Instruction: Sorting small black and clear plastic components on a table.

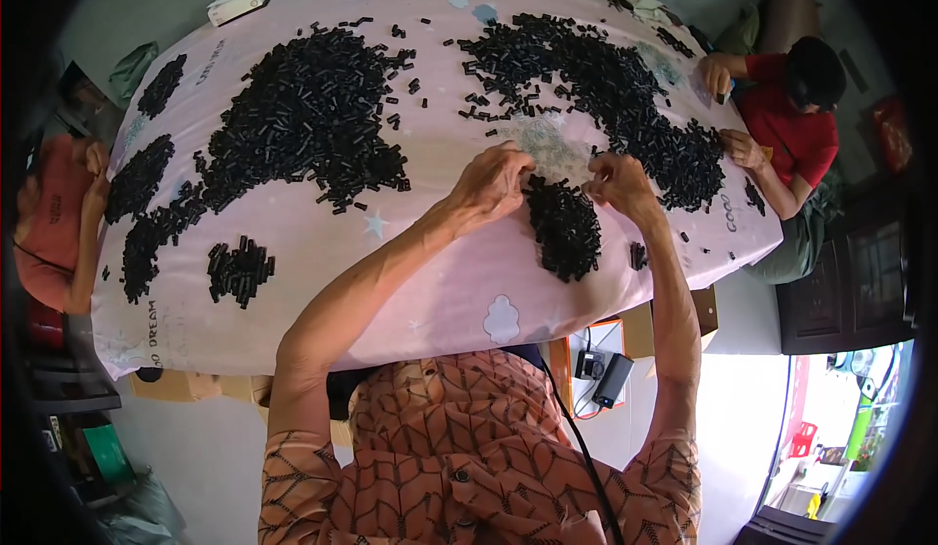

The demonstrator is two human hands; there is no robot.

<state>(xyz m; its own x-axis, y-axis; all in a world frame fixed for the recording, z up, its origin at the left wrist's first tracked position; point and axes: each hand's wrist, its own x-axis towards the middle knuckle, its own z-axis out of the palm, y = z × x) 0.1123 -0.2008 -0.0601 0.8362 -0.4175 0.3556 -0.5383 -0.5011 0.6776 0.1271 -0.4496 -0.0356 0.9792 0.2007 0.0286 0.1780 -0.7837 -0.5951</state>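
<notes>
My left hand (496, 182) is closed in a pinch at the far left edge of a small heap of black pieces (567, 237). Across that heap, my right hand (622, 187) has its fingers drawn together too. What either hand holds is too small to make out. Between and just beyond my hands lies a scatter of tiny clear or silvery parts (549, 139). A few more short black pieces (638, 256) sit near my right wrist.
Large mounds of short black pieces (308, 115) cover the pink cloth (440, 291), with another long mound (625, 86) at the right. A white box (239, 1) stands at the far left. One person in red (806, 115) works at the right, another (59, 213) at the left.
</notes>
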